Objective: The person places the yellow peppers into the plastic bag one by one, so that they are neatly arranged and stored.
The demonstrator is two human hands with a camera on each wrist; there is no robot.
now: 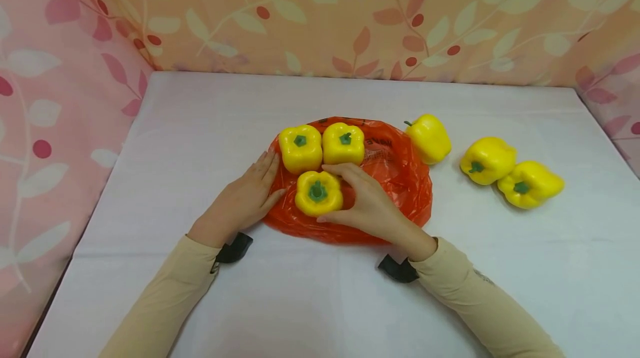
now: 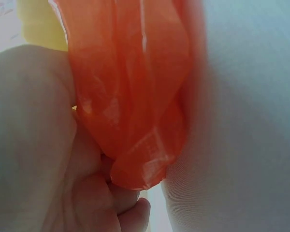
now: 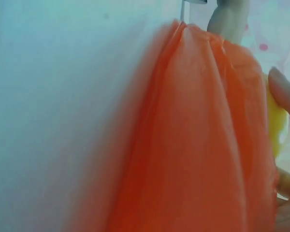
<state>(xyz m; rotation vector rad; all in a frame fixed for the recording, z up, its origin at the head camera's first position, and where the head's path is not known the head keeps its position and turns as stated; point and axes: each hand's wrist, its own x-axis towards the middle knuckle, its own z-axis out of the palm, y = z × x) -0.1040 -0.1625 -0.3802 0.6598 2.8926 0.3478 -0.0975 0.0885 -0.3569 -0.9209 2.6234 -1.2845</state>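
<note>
Head view shows me the right hand (image 1: 372,202) with thumb and fingers curved around the near yellow pepper (image 1: 319,195), which stands upright, stem up, at the red plastic bag (image 1: 405,191), around the middle of the counter (image 1: 310,302). Behind it, toward the far edge, stand the left pepper (image 1: 300,149) and the middle pepper (image 1: 343,145). Whether they are inside the bag or only on it, I cannot tell. The left hand (image 1: 245,194) has its fingers straight and thumb apart, resting against the bag's left side without gripping.

I judge that the step in hand is placing the near yellow pepper; the next move calls for loosening the right hand gently, so nothing tips. Three loose peppers (image 1: 488,160) lie toward the counter's right edge.

Dark print (image 1: 378,142) on the bag perhaps says "HAVE", but the folds make me unsure. No brand is readable.
</note>
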